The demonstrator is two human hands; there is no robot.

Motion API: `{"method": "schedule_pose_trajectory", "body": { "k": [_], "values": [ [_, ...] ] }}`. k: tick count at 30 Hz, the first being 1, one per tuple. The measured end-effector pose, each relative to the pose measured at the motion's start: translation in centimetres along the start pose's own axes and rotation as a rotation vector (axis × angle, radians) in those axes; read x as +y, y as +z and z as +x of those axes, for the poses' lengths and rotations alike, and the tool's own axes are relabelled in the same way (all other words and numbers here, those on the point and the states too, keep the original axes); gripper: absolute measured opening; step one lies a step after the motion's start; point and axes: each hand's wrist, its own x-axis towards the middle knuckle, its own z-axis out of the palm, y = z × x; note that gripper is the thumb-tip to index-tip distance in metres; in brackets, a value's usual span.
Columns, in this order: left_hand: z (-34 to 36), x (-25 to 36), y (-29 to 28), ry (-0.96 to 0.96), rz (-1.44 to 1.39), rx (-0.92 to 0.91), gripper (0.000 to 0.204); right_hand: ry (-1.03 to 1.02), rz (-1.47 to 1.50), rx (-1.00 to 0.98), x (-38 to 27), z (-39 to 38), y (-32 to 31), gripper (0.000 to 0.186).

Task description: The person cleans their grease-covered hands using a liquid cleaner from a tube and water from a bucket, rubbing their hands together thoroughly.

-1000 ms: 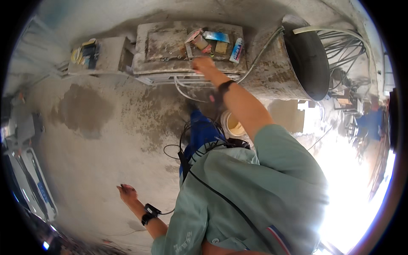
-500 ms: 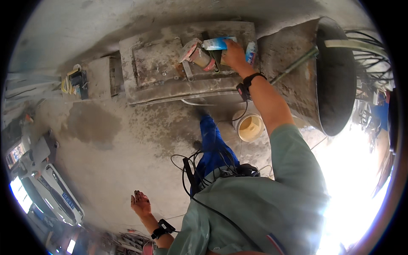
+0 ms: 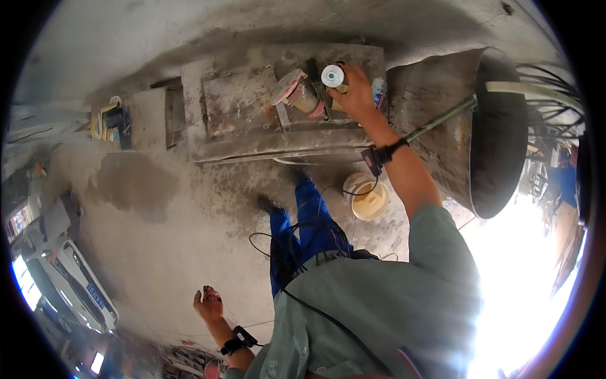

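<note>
My right hand (image 3: 355, 95) is closed around a blue-and-white spray can (image 3: 332, 76) above a worn grey bench top (image 3: 233, 95). The can's round, pale end faces up toward me, and my fingers hide part of its body. Just right of that hand stands a second blue-and-white can (image 3: 379, 92). To its left lies a dusty, reddish cylindrical part with a flange (image 3: 299, 96), beside a flat metal strip (image 3: 283, 118). My left hand (image 3: 208, 304) hangs low at the left, holding nothing, its fingers loosely bent and apart, with dark stains on them.
A big metal drum (image 3: 442, 120) lies at the right of the bench, with a pole (image 3: 439, 119) leaning across it. On the floor before the bench is a pale bucket (image 3: 369, 199). Dark cables (image 3: 268, 243) hang about my waist. A vehicle (image 3: 79, 284) stands at the far left.
My right hand has turned the spray can from lying sideways to end-up. My view has shifted slightly, and a second blue trouser leg now shows. The left hand has hardly moved.
</note>
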Motion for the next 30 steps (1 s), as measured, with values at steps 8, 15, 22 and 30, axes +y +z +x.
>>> {"method": "schedule_pose_trajectory", "body": {
  "k": [8,15,22,30],
  "values": [
    [4.1,2.5,7.4,-0.084,0.13,-0.212,0.025,-0.167,0.221,0.262,-15.5,-2.0,-16.3,0.065],
    [3.1,5.1,11.3,-0.045,0.185,-0.315,0.022,-0.323,0.261,0.462,-24.2,-4.5,-23.6,0.058],
    [4.3,8.1,8.3,-0.054,0.15,-0.321,0.022,-0.511,0.299,0.599,-27.7,-7.1,-26.4,0.059],
    [5.0,9.0,7.3,-0.07,0.113,-0.284,0.023,-0.604,0.287,0.628,-29.2,-8.7,-29.0,0.06]
  ]
}}
